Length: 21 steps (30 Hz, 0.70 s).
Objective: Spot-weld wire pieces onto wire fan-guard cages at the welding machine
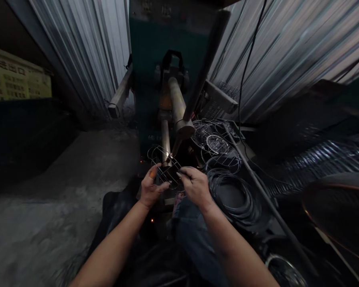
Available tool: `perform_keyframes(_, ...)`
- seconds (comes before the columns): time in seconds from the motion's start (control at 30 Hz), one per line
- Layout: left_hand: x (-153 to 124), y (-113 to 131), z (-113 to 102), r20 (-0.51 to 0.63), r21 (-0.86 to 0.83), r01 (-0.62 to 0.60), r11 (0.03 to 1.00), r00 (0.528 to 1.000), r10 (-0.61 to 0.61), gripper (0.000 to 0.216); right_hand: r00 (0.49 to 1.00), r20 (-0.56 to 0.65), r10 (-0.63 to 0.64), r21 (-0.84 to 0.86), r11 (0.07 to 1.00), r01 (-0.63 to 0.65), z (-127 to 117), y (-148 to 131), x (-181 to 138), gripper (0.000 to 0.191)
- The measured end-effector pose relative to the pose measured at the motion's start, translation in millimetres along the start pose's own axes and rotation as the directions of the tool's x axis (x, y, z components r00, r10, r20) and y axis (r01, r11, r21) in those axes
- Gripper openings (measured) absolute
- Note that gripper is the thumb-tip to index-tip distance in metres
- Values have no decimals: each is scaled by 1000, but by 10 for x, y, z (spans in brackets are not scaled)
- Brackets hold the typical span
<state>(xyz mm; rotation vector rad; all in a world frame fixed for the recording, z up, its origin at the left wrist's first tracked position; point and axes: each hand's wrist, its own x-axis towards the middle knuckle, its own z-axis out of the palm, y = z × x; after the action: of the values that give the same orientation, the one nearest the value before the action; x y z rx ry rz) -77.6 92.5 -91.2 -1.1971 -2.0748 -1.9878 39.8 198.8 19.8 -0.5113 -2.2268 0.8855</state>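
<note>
A round wire frame (163, 161) of thin metal rods sits under the tip of a spot welder's electrode arm (177, 107). My left hand (151, 187) pinches the frame's near left edge, fingers closed on the wire. My right hand (194, 184) grips the near right edge, fingers curled over it. A small bright spark glows where the electrode tip meets the wire. Small sparks show below the hands.
The green welding machine body (149, 59) stands behind. Stacked wire rings (235, 195) and finished wire frames (217, 143) lie to the right. Corrugated metal walls (287, 52) flank the machine. Concrete floor (62, 187) spreads left. My dark-trousered legs (179, 247) are below.
</note>
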Motion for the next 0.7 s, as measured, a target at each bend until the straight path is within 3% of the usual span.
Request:
perform_keyframes(0.23,125,-45,100,-26,20,87,996,996,-87,71,997,69,-26,-141,989,36,11,-7,212,19)
perform_keyframes(0.53,173,31,101,-5,51,66,996,998,-66,67,1000,21,-8,-202,979,12,55,-4,264,19)
perform_keyframes(0.7,90,2,156,4,-50,113,992,994,-112,65,997,-72,8,-42,999,-11,-77,27,-20,12)
